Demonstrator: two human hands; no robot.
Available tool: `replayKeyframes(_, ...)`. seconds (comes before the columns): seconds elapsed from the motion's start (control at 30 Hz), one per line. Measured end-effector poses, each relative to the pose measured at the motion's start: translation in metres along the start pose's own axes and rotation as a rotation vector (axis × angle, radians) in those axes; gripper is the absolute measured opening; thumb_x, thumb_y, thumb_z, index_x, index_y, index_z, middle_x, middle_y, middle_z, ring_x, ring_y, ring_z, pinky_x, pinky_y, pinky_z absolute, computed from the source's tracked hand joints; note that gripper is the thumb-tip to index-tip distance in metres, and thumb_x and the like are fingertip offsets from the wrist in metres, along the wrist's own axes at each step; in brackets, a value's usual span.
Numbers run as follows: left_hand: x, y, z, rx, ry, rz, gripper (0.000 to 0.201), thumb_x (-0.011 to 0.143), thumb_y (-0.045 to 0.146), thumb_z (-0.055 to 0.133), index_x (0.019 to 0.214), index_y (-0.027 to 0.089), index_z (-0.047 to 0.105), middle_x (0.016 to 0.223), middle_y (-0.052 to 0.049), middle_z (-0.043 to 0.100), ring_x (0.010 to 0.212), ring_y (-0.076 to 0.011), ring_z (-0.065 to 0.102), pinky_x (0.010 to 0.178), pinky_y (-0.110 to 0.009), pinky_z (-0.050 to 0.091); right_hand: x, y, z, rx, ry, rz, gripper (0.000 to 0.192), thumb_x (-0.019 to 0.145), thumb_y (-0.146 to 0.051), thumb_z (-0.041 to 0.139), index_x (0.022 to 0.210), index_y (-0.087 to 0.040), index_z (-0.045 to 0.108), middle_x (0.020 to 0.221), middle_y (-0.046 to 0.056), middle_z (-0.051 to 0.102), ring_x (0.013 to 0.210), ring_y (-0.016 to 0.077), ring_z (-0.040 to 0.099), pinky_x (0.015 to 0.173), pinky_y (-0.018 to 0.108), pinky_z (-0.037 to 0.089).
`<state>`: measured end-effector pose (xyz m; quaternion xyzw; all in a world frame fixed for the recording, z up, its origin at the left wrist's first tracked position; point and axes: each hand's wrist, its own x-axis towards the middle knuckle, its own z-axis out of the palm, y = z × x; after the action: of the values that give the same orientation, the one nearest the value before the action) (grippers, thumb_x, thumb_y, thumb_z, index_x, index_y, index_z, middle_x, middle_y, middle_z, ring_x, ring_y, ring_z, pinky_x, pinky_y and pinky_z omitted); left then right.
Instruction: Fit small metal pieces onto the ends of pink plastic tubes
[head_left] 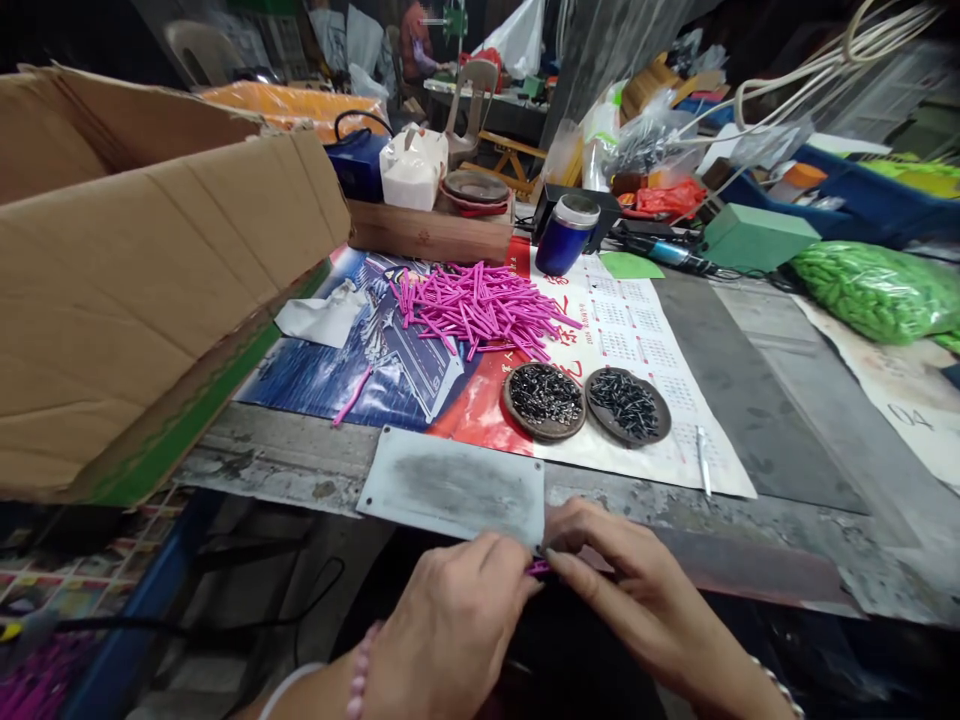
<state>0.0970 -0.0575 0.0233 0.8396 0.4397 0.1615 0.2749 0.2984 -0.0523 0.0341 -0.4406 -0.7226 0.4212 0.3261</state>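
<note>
Both hands (536, 590) pinching pink tube (538, 568)

Most of the pink stick (538, 568) is hidden between the fingers (517, 590) of both hands. The cardboard box (127, 260) is cut off at the left edge. The contents of the two round dishes (545, 400) are too small to identify.

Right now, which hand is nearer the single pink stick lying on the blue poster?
Left. The left hand is below that pink stick, slightly right; the right hand sits farther right.
</note>
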Motion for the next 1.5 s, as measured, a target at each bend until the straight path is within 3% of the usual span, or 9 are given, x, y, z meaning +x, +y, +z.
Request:
replayKeyframes(0.23,-0.002,0.0,0.0,0.214,0.135,0.185,0.023,0.093,0.002,0.052,0.08,0.02,0.061,0.069,-0.002,0.066,0.056,-0.0243,0.068,0.049,-0.036,0.05,-0.003,-0.005,0.006,-0.211,-0.101,-0.077,0.018,0.102,-0.01,0.048,0.106,-0.023,0.061,0.104,0.007,0.066,0.097,0.0196,0.062,0.084,0.029,0.05)
replayKeyframes(0.33,-0.003,0.001,0.002,0.268,0.17,0.23,0.03,0.091,-0.002,0.047,0.075,0.02,0.058,0.065,-0.001,0.064,0.051,-0.0229,0.065,0.045,-0.035,0.048,-0.004,-0.007,0.004,-0.284,-0.135,-0.083,0.019,0.103,-0.011,0.046,0.099,-0.022,0.062,0.095,0.005,0.065,0.09,0.0203,0.062,0.079,0.03,0.048)
replayKeyframes(0.47,-0.003,0.004,0.002,0.267,0.22,0.278,0.03,0.093,0.0,0.044,0.077,0.02,0.058,0.064,-0.001,0.063,0.05,-0.022,0.063,0.044,-0.035,0.047,-0.005,-0.005,0.0,-0.125,-0.184,0.012,0.014,0.103,-0.017,0.052,0.092,-0.022,0.06,0.085,0.0,0.064,0.075,0.014,0.059,0.069,0.024,0.045)
replayKeyframes(0.7,0.001,0.003,-0.004,0.192,0.284,0.268,0.026,0.1,0.007,0.045,0.083,0.018,0.062,0.065,-0.001,0.065,0.053,-0.0216,0.066,0.048,-0.034,0.05,-0.008,0.0,0.014,0.008,0.079,-0.061,0.012,0.101,-0.015,0.056,0.096,-0.023,0.064,0.083,-0.001,0.066,0.075,0.0119,0.062,0.071,0.019,0.047)
replayKeyframes(0.9,0.001,0.003,-0.003,0.167,0.291,0.27,0.024,0.1,0.01,0.047,0.084,0.017,0.064,0.065,-0.001,0.065,0.052,-0.0216,0.066,0.047,-0.034,0.05,-0.013,0.004,0.03,0.161,0.206,0.145,0.022,0.099,-0.025,0.06,0.078,-0.021,0.06,0.07,-0.002,0.063,0.06,0.0115,0.057,0.055,0.018,0.048)
replayKeyframes(1.0,0.0,0.002,-0.005,0.185,0.279,0.279,0.028,0.101,0.009,0.044,0.082,0.017,0.063,0.066,-0.002,0.066,0.054,-0.0217,0.067,0.049,-0.033,0.052,-0.019,0.004,0.035,-0.053,0.258,-0.013,0.012,0.099,-0.017,0.058,0.09,-0.022,0.065,0.075,0.0,0.065,0.065,0.0135,0.06,0.061,0.021,0.05)
replayKeyframes(1.13,0.0,0.001,-0.008,0.191,0.265,0.3,0.028,0.101,0.009,0.044,0.081,0.017,0.062,0.066,-0.003,0.066,0.055,-0.0214,0.068,0.05,-0.032,0.054,-0.02,0.001,0.029,-0.232,0.203,-0.195,0.025,0.097,-0.006,0.054,0.11,-0.023,0.068,0.083,0.003,0.069,0.072,0.0157,0.063,0.067,0.023,0.051)
replayKeyframes(1.37,0.0,0.001,-0.012,0.192,0.351,0.337,0.017,0.1,0.008,0.048,0.096,0.013,0.064,0.068,-0.002,0.068,0.056,-0.0209,0.069,0.049,-0.031,0.052,-0.018,0.007,0.008,0.224,0.051,0.196,0.008,0.096,-0.029,0.066,0.101,-0.023,0.067,0.092,0.002,0.072,0.083,0.016,0.068,0.075,0.022,0.055)
replayKeyframes(1.5,0.0,0.002,-0.011,0.206,0.369,0.338,0.02,0.1,0.007,0.046,0.097,0.012,0.065,0.069,-0.004,0.07,0.058,-0.0208,0.071,0.052,-0.031,0.052,-0.019,0.01,0.009,0.251,0.041,0.245,0.018,0.097,-0.037,0.063,0.091,-0.02,0.067,0.084,0.003,0.068,0.075,0.0152,0.062,0.068,0.023,0.051)
